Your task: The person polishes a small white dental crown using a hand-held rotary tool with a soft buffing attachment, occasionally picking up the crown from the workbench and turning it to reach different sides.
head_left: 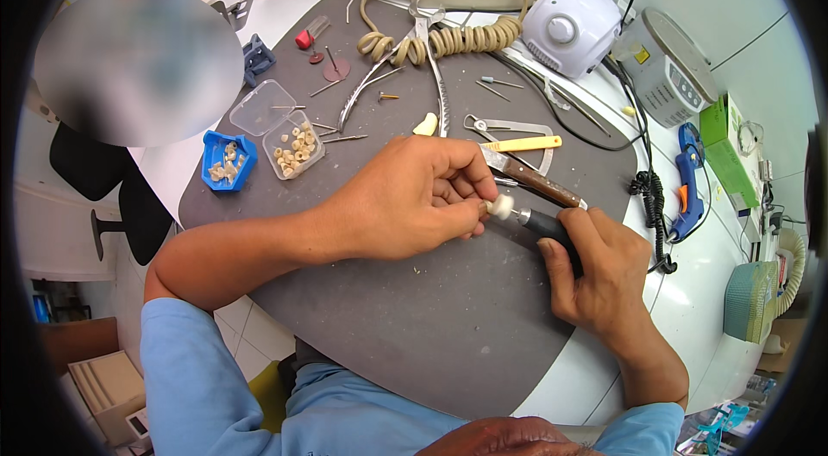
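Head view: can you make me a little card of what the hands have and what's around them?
Left hand: fingertips at small round off-white piece, grip partly hidden
Right hand: holds black cylindrical handpiece
To the left: blue plastic tray, open clear plastic box, both holding small ivory-coloured pieces
Far side: beige coiled cable
Surface: flat grey mat

Box (307,165) and tray (226,184) lie left of the handpiece (549,230).

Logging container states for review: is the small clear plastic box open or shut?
Open: the small clear plastic box has its clear lid lying back, with cream-coloured pieces visible inside.
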Demonstrator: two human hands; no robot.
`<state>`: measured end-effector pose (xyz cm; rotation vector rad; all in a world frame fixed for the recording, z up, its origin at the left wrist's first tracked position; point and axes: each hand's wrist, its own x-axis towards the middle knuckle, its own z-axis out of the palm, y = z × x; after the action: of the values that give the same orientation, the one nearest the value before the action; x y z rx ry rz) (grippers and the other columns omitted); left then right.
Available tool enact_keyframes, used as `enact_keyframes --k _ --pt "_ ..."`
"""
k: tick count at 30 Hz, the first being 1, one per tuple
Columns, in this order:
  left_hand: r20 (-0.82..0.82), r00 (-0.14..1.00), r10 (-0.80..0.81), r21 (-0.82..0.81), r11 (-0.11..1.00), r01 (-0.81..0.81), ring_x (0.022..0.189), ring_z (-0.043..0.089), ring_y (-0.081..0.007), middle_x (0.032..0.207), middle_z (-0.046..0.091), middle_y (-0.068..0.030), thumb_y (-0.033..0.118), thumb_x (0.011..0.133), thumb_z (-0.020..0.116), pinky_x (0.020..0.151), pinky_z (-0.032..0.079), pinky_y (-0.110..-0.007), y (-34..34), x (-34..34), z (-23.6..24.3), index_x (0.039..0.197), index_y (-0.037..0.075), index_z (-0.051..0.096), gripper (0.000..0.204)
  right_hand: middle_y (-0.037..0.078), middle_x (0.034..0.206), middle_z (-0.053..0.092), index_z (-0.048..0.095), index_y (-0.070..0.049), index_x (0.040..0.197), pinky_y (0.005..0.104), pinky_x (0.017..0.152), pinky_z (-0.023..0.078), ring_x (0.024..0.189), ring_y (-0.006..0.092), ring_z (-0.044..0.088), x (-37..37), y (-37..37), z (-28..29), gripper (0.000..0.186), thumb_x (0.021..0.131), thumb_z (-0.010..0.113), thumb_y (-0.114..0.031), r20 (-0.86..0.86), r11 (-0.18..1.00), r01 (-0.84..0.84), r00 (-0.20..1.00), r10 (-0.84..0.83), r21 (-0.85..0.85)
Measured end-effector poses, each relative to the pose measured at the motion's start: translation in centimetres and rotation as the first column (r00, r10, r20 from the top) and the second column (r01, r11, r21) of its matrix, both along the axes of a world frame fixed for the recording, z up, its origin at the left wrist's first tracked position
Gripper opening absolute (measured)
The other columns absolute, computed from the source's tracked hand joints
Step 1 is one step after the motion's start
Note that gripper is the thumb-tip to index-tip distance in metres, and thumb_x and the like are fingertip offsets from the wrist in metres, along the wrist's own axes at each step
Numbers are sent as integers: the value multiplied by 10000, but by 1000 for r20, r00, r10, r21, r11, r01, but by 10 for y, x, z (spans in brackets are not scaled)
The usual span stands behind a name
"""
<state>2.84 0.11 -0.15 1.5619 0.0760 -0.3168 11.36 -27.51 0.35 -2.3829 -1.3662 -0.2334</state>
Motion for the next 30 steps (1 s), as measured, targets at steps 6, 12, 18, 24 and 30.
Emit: enact_keyframes --k 6,12,18,24,30 --pt "-7 1000 -3 7 1000 3 1024 803 -143 1136 738 -95 6 1089 681 872 665 -260 0 1 1 1195 -55 678 122 81 762 566 683 -86 957 440 544 437 588 297 589 0 0 0 238 898 878 -210 5 1000 2 1000 -2 -4" --pt "2 1000 -8 3 1000 8 1027 802 -135 1130 735 -86 -10 1088 678 875 662 -250 0 0 -1 1195 -50 678 114 77 763 567 690 -88 963 437 542 436 590 293 594 2 -1 1 238 898 880 -215 -6 1000 -27 1000 27 -8" --pt "10 1000 -12 5 1000 12 1026 801 -131 1131 744 -91 -20 1086 675 892 662 -241 0 0 -2 1183 -47 676 101 77 763 568 697 -91 969 434 545 442 593 290 600 1 -1 1 235 899 881 -218 -3 1000 -15 1000 15 -17" --pt "20 1000 -11 4 1000 11 1027 802 -132 1120 749 -95 -20 1080 684 905 664 -241 0 0 -1 1174 -49 676 99 75 768 569 705 -93 980 432 549 444 596 284 602 0 -1 0 239 900 885 -228 6 1000 -9 1000 9 -17" --pt "18 1000 -10 14 1000 10 1032 800 -131 1110 754 -95 -24 1074 684 907 666 -242 0 0 -2 1161 -51 677 91 73 770 570 712 -97 990 431 551 446 598 282 603 0 -1 -1 247 904 887 -248 21 1000 -22 1000 22 -16"
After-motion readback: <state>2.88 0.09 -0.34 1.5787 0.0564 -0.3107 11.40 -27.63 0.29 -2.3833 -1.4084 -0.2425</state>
